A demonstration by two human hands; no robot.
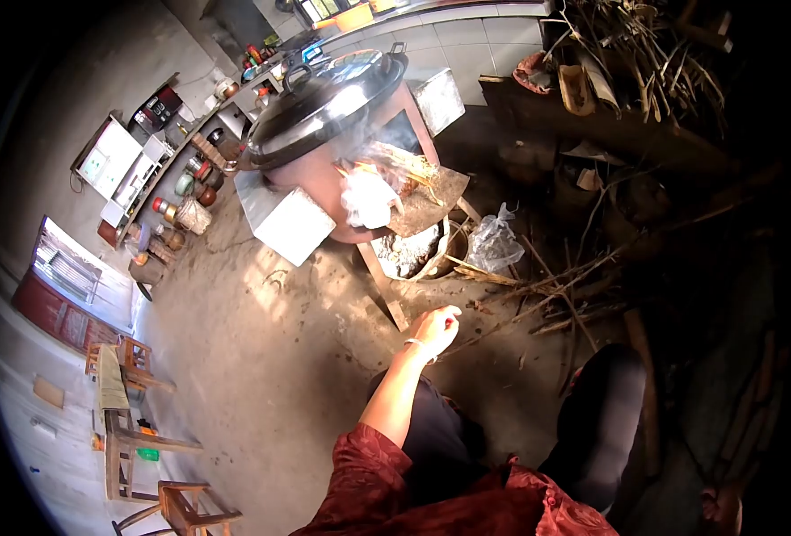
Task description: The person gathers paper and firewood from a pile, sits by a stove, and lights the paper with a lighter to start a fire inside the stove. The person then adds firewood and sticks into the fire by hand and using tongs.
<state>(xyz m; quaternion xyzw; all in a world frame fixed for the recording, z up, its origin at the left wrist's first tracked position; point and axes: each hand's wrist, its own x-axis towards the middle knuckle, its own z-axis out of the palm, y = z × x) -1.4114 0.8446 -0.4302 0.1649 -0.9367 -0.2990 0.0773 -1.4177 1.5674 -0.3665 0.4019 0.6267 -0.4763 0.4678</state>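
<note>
My left hand (436, 331), with a bracelet at the wrist, is closed in a loose fist above my knee; nothing shows in it. In the dark lower right corner, a dim reddish shape (723, 507) may be my right hand, but its fingers cannot be made out. Ahead stands a reddish-brown stove (311, 174) carrying a large lidded black pot (324, 112). Thin sticks and straw (404, 165) stick out of its smoking mouth over a metal plate (429, 204). Below lies a container of pale ash (409, 252).
A clear plastic bag (496, 241) lies right of the stove. Loose sticks (574, 290) spread across the floor toward my right knee. More brushwood (646, 62) is heaped at the upper right. Wooden stools (185, 505) and a bench (118, 447) stand far left.
</note>
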